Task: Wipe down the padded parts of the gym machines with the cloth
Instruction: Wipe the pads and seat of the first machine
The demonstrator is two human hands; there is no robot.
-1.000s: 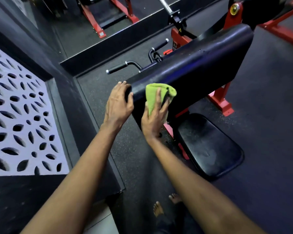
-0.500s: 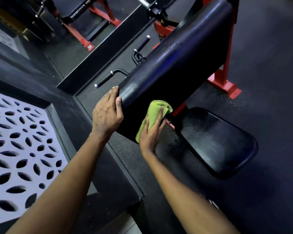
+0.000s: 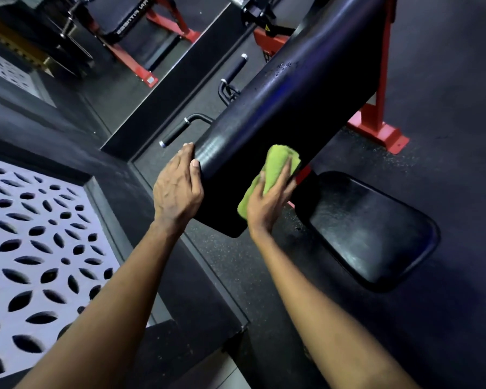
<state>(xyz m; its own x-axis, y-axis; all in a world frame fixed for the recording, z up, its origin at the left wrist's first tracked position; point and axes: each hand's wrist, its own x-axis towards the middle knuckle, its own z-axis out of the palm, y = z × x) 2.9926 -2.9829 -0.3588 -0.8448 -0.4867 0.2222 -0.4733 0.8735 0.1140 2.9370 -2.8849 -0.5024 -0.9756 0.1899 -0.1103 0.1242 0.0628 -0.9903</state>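
- The left grip [image 3: 177,189] clasps the near end of the long pad [image 3: 292,108]: the thumb lies on its upper face and the fingers curl out of sight over the far edge. I judge it is there to steady the pad against the rubbing.
- The right grip [image 3: 267,200] is spread flat, with the fingers nearly straight. It presses the cloth [image 3: 278,164] onto the pad's lower side face rather than clutching it, so more of the cloth meets the pad.
- The green cloth is folded thick and sits between palm and pad, near the pad's near end, just above the red frame [image 3: 376,124].
- The pad slopes up and away, and specks show on its upper face further along. Much of its length probably needs wiping.
- The seat [image 3: 371,228] sits low to the right, apart from both grips and likely due a wipe too.
- A handle [image 3: 177,131] sticks out just beyond the left grip, clear of it.
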